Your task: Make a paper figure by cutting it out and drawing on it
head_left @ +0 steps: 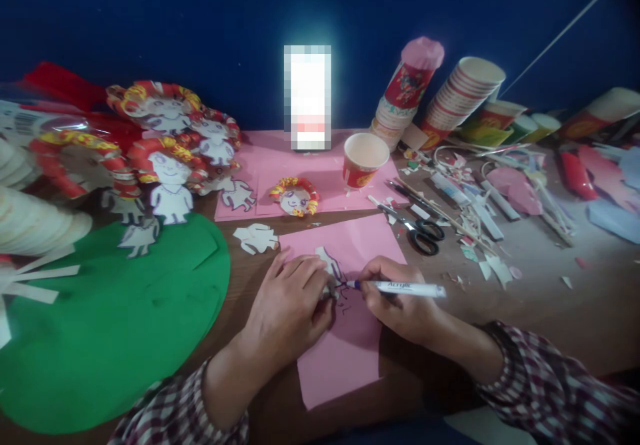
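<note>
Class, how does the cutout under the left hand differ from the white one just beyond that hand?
The near cutout lies on the pink sheet; the far cutout lies on the brown table. The left hand partly covers the near cutout; the far cutout shows nearly whole. The near cutout shows a dark edge line; the far cutout none. Both are white.

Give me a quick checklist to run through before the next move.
1. Marker gripped in the right hand: ok.
2. Cutout steadied by the left hand: ok.
3. Cutout fully visible: not ok, the left hand covers part.
4. Pink sheet free of ink: not ok, dark strokes beside the cutout.
5. Marker tip touching the cutout: cannot tell.
6. Scissors apart from both hands: ok.
</note>
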### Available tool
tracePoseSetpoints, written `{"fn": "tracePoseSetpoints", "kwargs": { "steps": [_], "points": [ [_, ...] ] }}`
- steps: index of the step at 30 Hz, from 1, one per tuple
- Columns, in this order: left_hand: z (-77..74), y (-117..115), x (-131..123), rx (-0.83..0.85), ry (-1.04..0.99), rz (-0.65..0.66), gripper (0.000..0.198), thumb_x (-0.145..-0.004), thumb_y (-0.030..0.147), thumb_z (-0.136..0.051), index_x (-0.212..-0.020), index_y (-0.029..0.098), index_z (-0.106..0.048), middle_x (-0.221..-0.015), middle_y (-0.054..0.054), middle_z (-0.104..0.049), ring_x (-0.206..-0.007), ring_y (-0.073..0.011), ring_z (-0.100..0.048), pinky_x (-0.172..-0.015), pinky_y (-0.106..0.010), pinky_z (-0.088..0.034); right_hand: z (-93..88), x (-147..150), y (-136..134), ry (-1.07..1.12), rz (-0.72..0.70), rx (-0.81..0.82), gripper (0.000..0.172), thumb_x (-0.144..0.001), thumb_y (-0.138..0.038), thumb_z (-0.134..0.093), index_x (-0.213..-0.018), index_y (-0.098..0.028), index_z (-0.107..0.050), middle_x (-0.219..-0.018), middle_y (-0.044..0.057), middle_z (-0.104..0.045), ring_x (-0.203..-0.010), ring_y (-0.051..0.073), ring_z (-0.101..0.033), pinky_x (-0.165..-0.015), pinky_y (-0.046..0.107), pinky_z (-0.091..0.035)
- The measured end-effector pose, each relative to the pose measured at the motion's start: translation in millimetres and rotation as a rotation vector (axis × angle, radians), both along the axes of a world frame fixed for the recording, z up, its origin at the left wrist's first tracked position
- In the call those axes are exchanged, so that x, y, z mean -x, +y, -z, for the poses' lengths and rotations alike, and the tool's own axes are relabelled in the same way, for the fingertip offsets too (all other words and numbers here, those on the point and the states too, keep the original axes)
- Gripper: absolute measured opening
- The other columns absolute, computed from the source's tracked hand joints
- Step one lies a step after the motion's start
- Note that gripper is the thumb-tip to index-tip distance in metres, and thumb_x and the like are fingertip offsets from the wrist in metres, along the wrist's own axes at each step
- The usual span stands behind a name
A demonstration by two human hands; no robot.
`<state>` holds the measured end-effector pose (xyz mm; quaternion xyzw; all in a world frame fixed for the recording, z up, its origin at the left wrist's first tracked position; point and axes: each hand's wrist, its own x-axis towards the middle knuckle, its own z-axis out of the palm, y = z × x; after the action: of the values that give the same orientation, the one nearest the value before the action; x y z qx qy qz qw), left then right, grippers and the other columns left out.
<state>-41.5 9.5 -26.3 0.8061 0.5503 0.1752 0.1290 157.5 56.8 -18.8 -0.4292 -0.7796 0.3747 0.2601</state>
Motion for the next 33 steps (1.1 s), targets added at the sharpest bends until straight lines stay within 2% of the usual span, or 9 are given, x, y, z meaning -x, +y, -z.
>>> {"fn": "tracePoseSetpoints", "kwargs": {
  "steps": [6, 14, 20, 28, 32, 33],
  "points": [
    [0.0, 0.1, -0.3, -0.002, 0.003, 0.004, 0.018, -0.080, 0.021, -0.052, -0.097, 0.021, -0.056, -0.108, -0.005, -0.062, -0.107, -0.0249, -0.055, -0.105, -0.050, -0.031, 2.6, -2.3, -0.5, -0.023, -0.020, -0.008, 0.007, -0.081, -0.020, -0.052, -0.078, -0.018, -0.057, -0.059, -0.001, -0.059, -0.050, 0.009, -0.050, -0.046, 0.019, -0.039],
    [0.5, 0.0, -0.2, -0.002, 0.000, 0.004, 0.018, -0.079, 0.020, -0.052, -0.097, 0.020, -0.056, -0.107, -0.005, -0.062, -0.107, -0.0245, -0.055, -0.106, -0.050, -0.030, -1.3, -1.3, -0.2, 0.009, 0.002, -0.006, 0.008, -0.078, -0.016, -0.052, -0.071, -0.018, -0.054, -0.055, -0.003, -0.053, -0.045, 0.008, -0.043, -0.043, 0.018, -0.036],
    [0.2, 0.8, -0.6, -0.012, 0.001, 0.008, 0.018, -0.079, 0.019, -0.052, -0.097, 0.020, -0.056, -0.106, -0.005, -0.062, -0.105, -0.0246, -0.055, -0.106, -0.050, -0.030, -0.1, -0.8, -0.9, 0.001, -0.013, -0.012, 0.006, -0.079, -0.017, -0.053, -0.075, -0.018, -0.056, -0.057, -0.003, -0.057, -0.047, 0.008, -0.047, -0.045, 0.018, -0.037],
    [0.8, -0.1, 0.3, 0.005, 0.000, 0.011, 0.020, -0.078, 0.019, -0.053, -0.098, 0.021, -0.057, -0.109, -0.006, -0.062, -0.107, -0.0261, -0.055, -0.106, -0.051, -0.029, 0.8, -3.2, 0.9, 0.076, 0.073, 0.020, 0.010, -0.081, -0.020, -0.051, -0.071, -0.019, -0.053, -0.054, -0.003, -0.050, -0.047, 0.009, -0.042, -0.043, 0.020, -0.035],
    [0.3, 0.2, -0.3, 0.005, -0.005, 0.009, 0.020, -0.078, 0.019, -0.053, -0.097, 0.021, -0.057, -0.107, -0.005, -0.062, -0.105, -0.0250, -0.055, -0.105, -0.051, -0.030, -0.2, -2.9, -0.3, 0.074, 0.019, 0.067, 0.001, -0.080, -0.019, -0.052, -0.080, -0.019, -0.053, -0.057, -0.003, -0.053, -0.047, 0.009, -0.045, -0.044, 0.020, -0.038],
    [0.2, 0.2, -0.3, 0.003, -0.005, 0.010, 0.020, -0.078, 0.019, -0.053, -0.097, 0.020, -0.057, -0.107, -0.005, -0.062, -0.105, -0.0251, -0.055, -0.105, -0.051, -0.031, -0.4, -2.6, -0.6, 0.066, 0.006, 0.080, 0.004, -0.079, -0.019, -0.053, -0.084, -0.018, -0.053, -0.059, -0.003, -0.055, -0.048, 0.009, -0.047, -0.044, 0.019, -0.039]
  ]
}}
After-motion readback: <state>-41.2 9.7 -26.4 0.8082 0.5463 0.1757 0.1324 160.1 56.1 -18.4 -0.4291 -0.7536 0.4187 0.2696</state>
